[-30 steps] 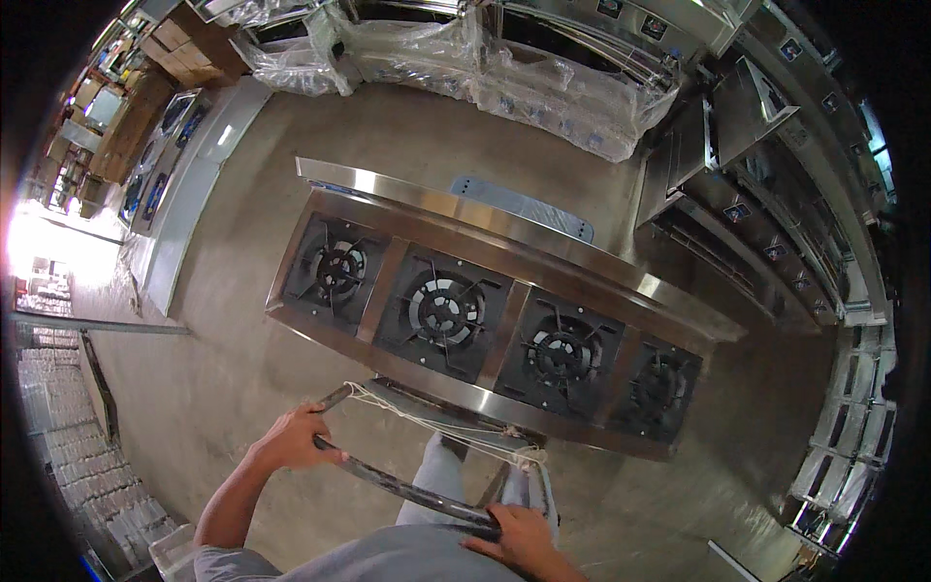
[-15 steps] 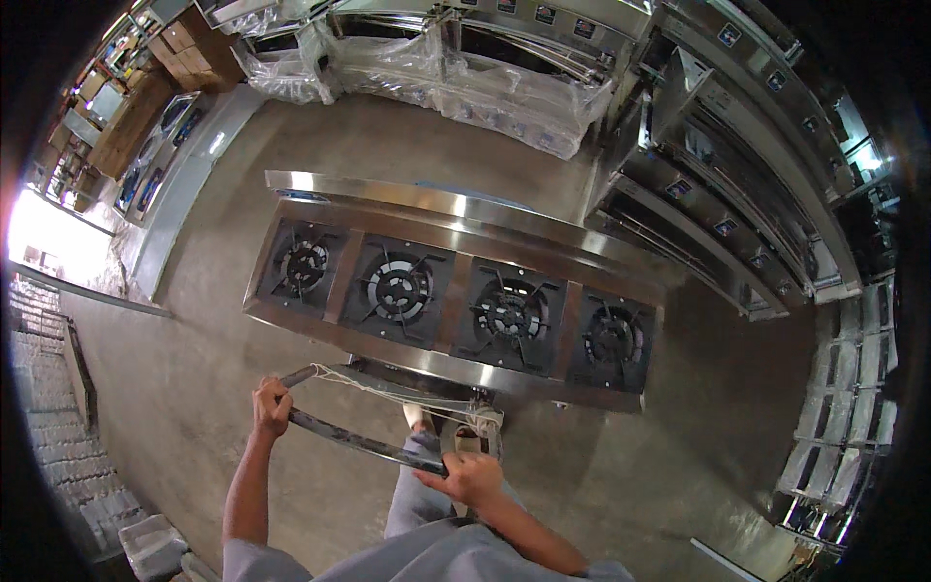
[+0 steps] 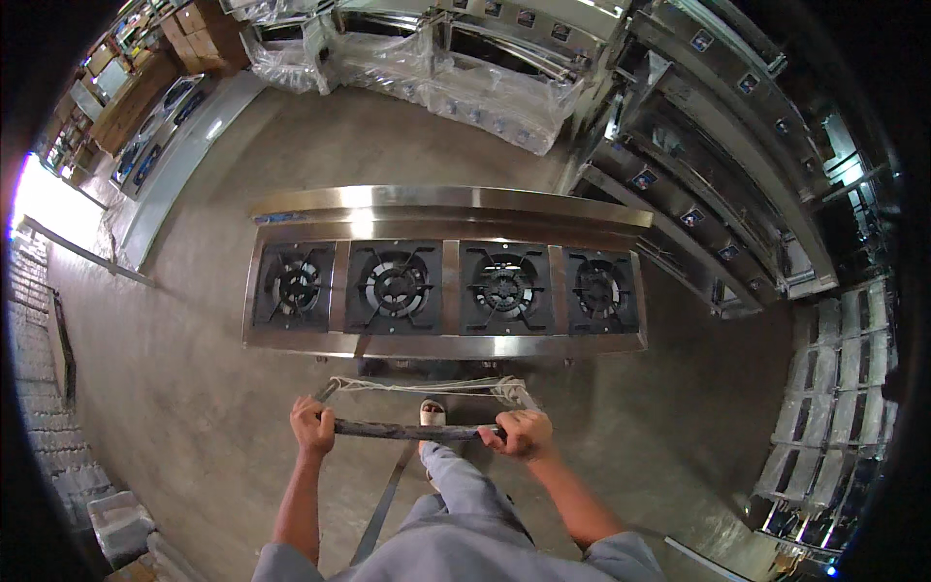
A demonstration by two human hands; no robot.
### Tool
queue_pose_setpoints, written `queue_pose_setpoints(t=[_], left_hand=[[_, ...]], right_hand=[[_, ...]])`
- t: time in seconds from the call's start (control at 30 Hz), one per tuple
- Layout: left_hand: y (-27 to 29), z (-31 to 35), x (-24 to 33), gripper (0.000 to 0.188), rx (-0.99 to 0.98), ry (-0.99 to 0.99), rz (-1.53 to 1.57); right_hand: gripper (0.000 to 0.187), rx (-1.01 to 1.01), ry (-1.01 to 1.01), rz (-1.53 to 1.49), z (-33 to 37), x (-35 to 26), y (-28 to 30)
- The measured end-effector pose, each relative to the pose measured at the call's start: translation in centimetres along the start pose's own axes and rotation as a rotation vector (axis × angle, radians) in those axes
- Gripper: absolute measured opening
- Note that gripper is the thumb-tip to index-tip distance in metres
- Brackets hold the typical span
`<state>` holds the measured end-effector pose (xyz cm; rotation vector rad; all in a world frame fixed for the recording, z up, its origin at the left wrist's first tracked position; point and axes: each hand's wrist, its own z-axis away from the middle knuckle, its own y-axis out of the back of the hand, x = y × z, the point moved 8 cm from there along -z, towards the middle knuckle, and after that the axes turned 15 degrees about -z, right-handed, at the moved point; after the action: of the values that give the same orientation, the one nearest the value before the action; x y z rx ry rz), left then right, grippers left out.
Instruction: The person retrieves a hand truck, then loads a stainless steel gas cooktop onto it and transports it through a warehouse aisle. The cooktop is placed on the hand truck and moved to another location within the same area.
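My left hand [image 3: 313, 424] is wrapped round the left end of a dark, worn push handle [image 3: 407, 430]. The right end of the same bar is gripped by my right hand [image 3: 524, 433]. Pale cord [image 3: 417, 387] stretches across between the handle's two side arms, with a knotted bundle near the right one. Just beyond stands a long stainless steel gas stove [image 3: 446, 346] with a row of several burners on black square plates and a raised back ledge. What the handle joins to below the stove's front edge is mostly hidden.
Plastic-wrapped steel units [image 3: 465, 92] line the far side. Stacked steel frames [image 3: 718, 194] stand at the right, close to the stove's corner. A long metal panel [image 3: 179, 165] and cardboard boxes [image 3: 204, 39] are at far left. My sandalled foot [image 3: 433, 414] is beneath the handle.
The stove and handle, slanted before, now lie nearly level across the view. Both hands keep their hold and appear farther right. One foot shows under the bar where two showed earlier.
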<state>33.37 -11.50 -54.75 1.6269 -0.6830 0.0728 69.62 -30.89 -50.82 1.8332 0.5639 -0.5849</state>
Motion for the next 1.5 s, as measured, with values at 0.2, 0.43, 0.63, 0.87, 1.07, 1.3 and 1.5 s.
queue_pose_setpoints(t=[0.2,0.43,0.63,0.87,1.07,1.3,1.5], left_hand=[[-0.4,5.6,5.2,0.030,0.051,0.122,0.015],[-3.7,12.3,9.2,0.025,0.157,0.108,-0.001],[-5.3,16.3,14.6,0.024,0.151,0.152,-0.014],[-2.4,13.4,15.1,0.026,0.040,0.153,-0.130],[0.2,14.9,15.0,0.026,0.021,0.230,-0.124],[1.4,8.6,8.8,0.028,0.077,0.302,-0.078],[2.2,-1.1,5.5,0.031,0.124,0.299,-0.037]], right_hand=[[0.047,0.000,0.074,-0.014,2.9,2.8,3.1],[0.052,-0.083,0.134,-0.019,5.1,6.5,7.0],[0.053,-0.179,0.085,-0.048,5.6,10.2,11.2],[0.039,-0.147,-0.028,-0.037,5.3,8.8,11.3],[0.043,-0.182,-0.046,-0.054,6.1,6.9,10.3],[0.045,-0.120,-0.055,-0.050,0.4,4.4,7.2],[0.045,-0.106,-0.155,0.041,-7.0,4.6,4.4]])
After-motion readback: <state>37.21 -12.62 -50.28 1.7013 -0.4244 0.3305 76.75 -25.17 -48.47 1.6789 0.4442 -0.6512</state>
